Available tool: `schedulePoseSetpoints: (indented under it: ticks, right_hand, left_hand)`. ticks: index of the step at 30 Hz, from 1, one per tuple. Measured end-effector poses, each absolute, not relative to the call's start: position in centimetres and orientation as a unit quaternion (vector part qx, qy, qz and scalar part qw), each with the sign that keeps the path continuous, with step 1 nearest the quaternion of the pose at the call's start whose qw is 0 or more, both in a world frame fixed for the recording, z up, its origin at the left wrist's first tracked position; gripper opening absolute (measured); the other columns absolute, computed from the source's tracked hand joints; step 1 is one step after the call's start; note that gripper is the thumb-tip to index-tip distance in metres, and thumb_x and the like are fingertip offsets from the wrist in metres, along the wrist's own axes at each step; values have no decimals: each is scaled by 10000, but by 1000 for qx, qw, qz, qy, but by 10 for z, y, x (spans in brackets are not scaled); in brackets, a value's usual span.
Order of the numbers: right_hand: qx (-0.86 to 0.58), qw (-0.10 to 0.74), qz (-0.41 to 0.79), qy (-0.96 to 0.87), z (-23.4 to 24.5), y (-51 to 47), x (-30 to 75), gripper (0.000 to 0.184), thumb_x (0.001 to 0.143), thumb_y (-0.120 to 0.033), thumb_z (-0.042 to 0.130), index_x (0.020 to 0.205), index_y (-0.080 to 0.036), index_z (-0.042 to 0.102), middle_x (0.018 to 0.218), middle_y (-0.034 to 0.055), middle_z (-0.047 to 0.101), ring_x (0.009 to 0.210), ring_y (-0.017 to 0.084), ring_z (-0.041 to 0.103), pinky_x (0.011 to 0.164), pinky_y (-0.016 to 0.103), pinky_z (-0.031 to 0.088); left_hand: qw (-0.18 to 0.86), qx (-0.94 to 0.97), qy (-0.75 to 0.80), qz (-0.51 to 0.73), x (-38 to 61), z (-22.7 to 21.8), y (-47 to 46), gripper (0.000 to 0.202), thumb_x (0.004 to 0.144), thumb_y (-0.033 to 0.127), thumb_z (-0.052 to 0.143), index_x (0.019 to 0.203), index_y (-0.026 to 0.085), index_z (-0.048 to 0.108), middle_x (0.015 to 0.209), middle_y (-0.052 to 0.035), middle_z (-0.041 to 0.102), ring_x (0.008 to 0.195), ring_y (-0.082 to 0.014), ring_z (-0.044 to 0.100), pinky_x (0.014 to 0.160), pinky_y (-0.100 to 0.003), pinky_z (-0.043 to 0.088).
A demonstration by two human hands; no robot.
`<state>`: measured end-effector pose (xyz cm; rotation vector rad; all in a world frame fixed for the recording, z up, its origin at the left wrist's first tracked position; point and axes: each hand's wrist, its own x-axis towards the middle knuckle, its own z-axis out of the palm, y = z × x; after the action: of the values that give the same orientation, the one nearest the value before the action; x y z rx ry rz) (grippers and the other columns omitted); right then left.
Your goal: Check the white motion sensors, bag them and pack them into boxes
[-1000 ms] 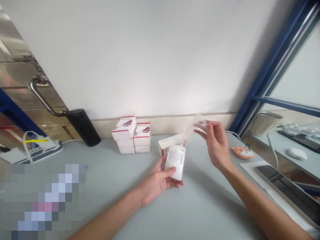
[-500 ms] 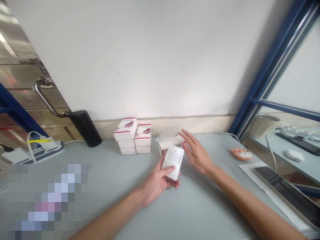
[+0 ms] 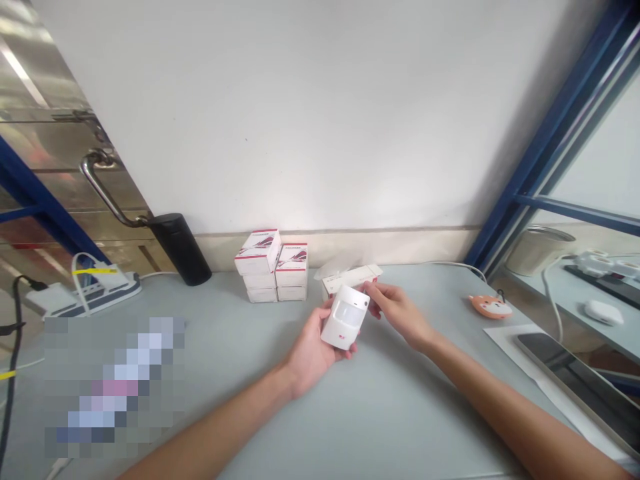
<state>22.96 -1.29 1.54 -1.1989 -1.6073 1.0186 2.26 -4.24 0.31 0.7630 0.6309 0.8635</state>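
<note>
- White PIR motion sensor (image 3: 345,318): tilted in the air over the table, rounded lens facing up toward the camera, small red mark near the lower end, between both hands.
- Left hand (image 3: 313,357): cupped under the sensor, fingers closed around its lower edge, grip firmly together on the casing.
- Right hand (image 3: 397,313): fingertips (image 3: 375,291) pressed on the sensor's upper right edge, fingers and thumb close together there, wrist angled in from the right.
- Long white box with red trim (image 3: 353,279): flat on the table, just behind the sensor, almost touching its top edge, so little room on that side.
- Clear plastic film (image 3: 327,269): crumpled against the left end of that box.
- Two stacks of white and red boxes (image 3: 270,270): side by side against the wall's base, just left of the film, near the left hand.
- Pale grey tabletop (image 3: 400,413): wide stretch between the hands and the lower frame edge, plenty of room for moving.
- Orange fox-shaped toy (image 3: 491,307): well apart from the right hand, near the table's far right.
- Dark tablet (image 3: 575,383): on a white sheet (image 3: 505,340), along the right edge.
- Black cylinder (image 3: 180,249) and white power strip (image 3: 87,287): far left, well apart from both hands.
- Pixelated patch (image 3: 113,387): covering part of the table's left side.
</note>
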Motion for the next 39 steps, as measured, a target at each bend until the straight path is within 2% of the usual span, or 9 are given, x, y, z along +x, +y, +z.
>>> schedulePoseSetpoints:
  ticks: [5, 12, 17, 23, 27, 36, 39]
  right_hand:
    - [-455, 462, 365, -668, 21, -16, 228, 490, 1015, -620, 503, 828, -225, 725, 694, -2, 550, 670, 168, 459, 643, 297, 396]
    - [-480, 490, 352, -636, 18, -18, 223, 533, 1008, -635, 508, 744, -211, 693, 658, -12, 504, 647, 161, 445, 633, 303, 379]
    - [-505, 542, 333, -583, 20, -17, 226, 477, 982, -643, 553, 908, -225, 771, 722, 1, 556, 676, 166, 474, 630, 302, 390]
    - [-503, 653, 318, -467, 20, 10, 256, 445, 910, -646, 650, 892, -217, 766, 617, -34, 465, 560, 129, 393, 515, 290, 308]
    - [-474, 735, 308, -374, 21, 32, 291, 389, 850, -595, 732, 844, -205, 730, 631, -51, 432, 534, 102, 362, 489, 276, 297]
    - [-474, 790, 293, -254, 22, 48, 344, 306, 895, -470, 745, 837, -171, 716, 624, -75, 406, 515, 64, 320, 451, 213, 270]
    - [-472, 798, 274, -255, 20, 50, 352, 327, 868, -488, 774, 843, -164, 732, 612, -77, 402, 512, 61, 313, 433, 205, 254]
  left_hand:
    - [789, 361, 305, 391, 22, 3, -41, 486, 991, 452, 491, 1404, 197, 520, 971, -81, 696, 746, -214, 664, 681, -330, 464]
    - [760, 382, 319, 419, 26, 3, -40, 529, 955, 457, 499, 1421, 207, 517, 872, -39, 684, 630, -174, 618, 531, -271, 402]
    - [753, 395, 338, 403, 26, 3, -39, 481, 946, 442, 472, 1358, 206, 546, 830, -24, 664, 619, -173, 619, 496, -261, 406]
    - [758, 435, 363, 322, 23, 9, -38, 438, 963, 540, 438, 1127, 175, 616, 846, -59, 691, 600, -165, 615, 495, -261, 410]
    - [772, 456, 359, 258, 20, 12, -35, 452, 974, 562, 444, 1127, 172, 615, 876, -75, 716, 584, -159, 615, 528, -271, 428]
    - [770, 478, 377, 192, 17, 18, -36, 490, 979, 601, 446, 1055, 160, 647, 892, -86, 716, 599, -145, 608, 505, -250, 364]
    - [767, 487, 371, 192, 17, 19, -37, 506, 984, 607, 430, 1096, 167, 655, 855, -72, 712, 585, -145, 603, 492, -246, 345]
